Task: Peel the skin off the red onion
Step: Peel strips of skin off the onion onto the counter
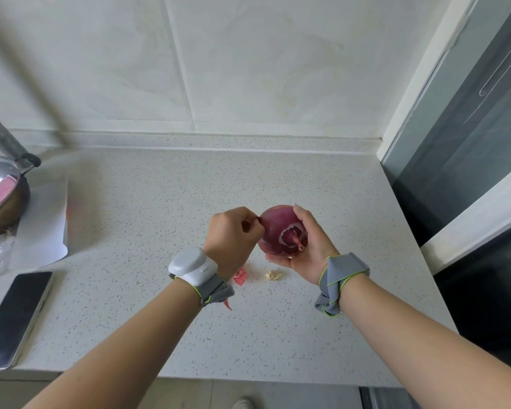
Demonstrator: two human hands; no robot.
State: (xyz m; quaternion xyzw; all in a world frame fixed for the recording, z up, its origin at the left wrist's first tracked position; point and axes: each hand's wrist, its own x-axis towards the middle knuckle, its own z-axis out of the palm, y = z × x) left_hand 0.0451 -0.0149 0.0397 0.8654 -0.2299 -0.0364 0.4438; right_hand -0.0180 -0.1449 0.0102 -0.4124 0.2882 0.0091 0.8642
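The red onion is held above the speckled countertop, its cut end with pale rings and a small stem facing me. My right hand cups it from the right and below, fingers curled round it. My left hand is at the onion's left side, its thumb and fingers pinching a thin strip of red skin at the onion's upper left edge. Torn bits of red skin and a pale scrap lie on the counter below my hands.
A phone lies face up at the counter's front left. A metal bowl with something pink stands at the far left on white paper. A tiled wall runs behind, and a dark glass door borders the right.
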